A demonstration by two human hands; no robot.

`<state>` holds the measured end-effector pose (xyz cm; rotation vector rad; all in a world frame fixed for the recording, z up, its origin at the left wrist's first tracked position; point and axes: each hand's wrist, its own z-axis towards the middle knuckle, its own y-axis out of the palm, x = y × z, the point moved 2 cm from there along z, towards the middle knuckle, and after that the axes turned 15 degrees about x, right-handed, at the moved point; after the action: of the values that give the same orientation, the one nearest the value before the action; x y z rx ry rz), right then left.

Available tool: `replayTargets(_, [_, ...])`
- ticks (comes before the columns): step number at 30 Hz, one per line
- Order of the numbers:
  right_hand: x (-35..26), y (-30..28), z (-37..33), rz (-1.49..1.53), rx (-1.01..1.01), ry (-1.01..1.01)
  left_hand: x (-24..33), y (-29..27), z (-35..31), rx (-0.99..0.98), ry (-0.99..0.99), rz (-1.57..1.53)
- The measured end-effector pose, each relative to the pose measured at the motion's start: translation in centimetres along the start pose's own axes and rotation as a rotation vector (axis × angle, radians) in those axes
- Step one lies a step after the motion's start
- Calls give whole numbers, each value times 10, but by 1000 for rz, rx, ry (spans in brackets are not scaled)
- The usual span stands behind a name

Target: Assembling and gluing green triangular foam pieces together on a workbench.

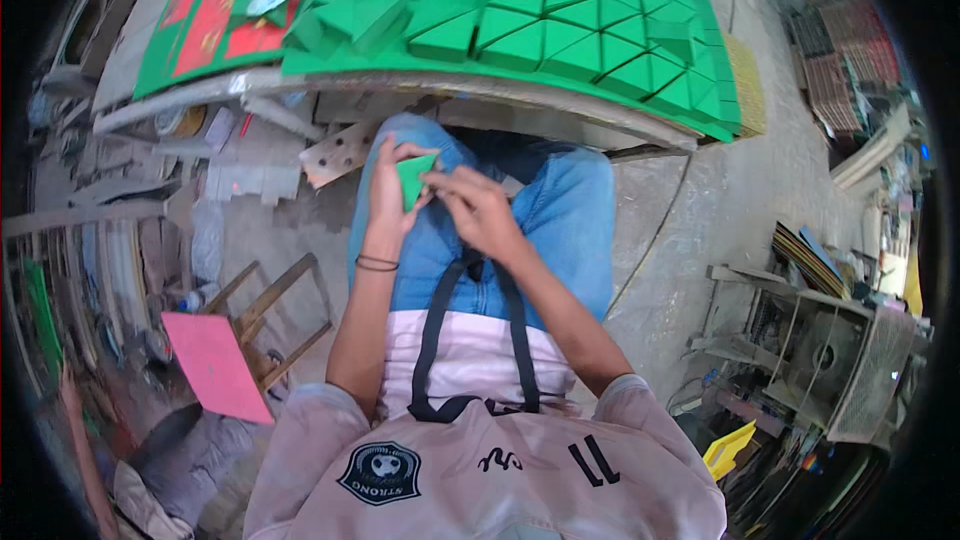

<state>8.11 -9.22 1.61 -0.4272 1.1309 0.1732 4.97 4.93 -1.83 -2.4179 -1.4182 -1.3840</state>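
Above my lap, my left hand (390,185) is closed around a small green triangular block (413,180), one flat face turned up. My right hand (477,205) reaches in from the other side, its fingers pinched together at the block's edge. Whether a small item sits between those right fingertips I cannot make out. Just beyond my knees stands a low table with a green top (300,62). Rows of green triangular blocks (570,15) are packed closely on its right half, and a few looser ones (365,20) lie left of them.
Red panels (215,20) lie on the table's left part. A pink board (217,365) leans by a wooden frame at my left. Another person's arm (80,440) shows at the far left. A metal rack (800,340) stands at my right, near a yellow piece (728,450).
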Motion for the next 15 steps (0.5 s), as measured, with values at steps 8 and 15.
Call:
replayTargets(8, [-7,0,3,-8,-80,31,4,1,1,6,-50,-19])
replayTargets(15, [-11,0,3,102,-76,-87,4,1,3,-14,-43,-37])
